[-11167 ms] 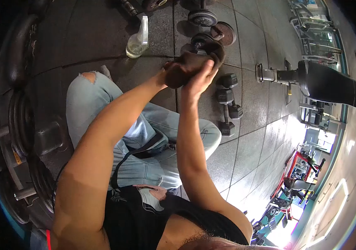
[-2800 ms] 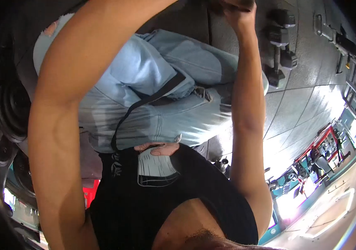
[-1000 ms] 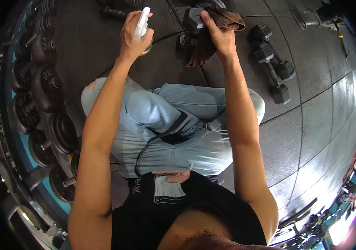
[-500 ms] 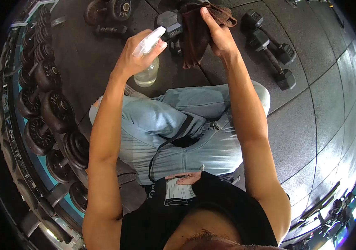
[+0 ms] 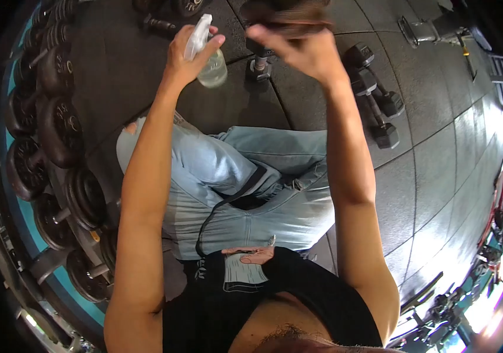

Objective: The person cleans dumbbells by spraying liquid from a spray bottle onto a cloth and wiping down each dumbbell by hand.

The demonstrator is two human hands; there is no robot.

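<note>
My left hand is closed around the neck of a clear spray bottle with a white trigger head, held upright above the floor. Pale liquid shows inside it. At the top of the head view, my right hand grips a brown cloth, both blurred by motion. The cloth lies over the far end of a hex dumbbell, whose handle and near head show below the hand. Most of that far end is hidden.
A rack of round dumbbells runs along my left. Two hex dumbbells lie on the rubber floor to the right. More weights sit ahead at left. My crossed legs are directly below my hands.
My right hand has moved up and left, bringing the hanging brown cloth over the dumbbell. The left hand keeps the spray bottle and has risen slightly. The view has shifted a little.
</note>
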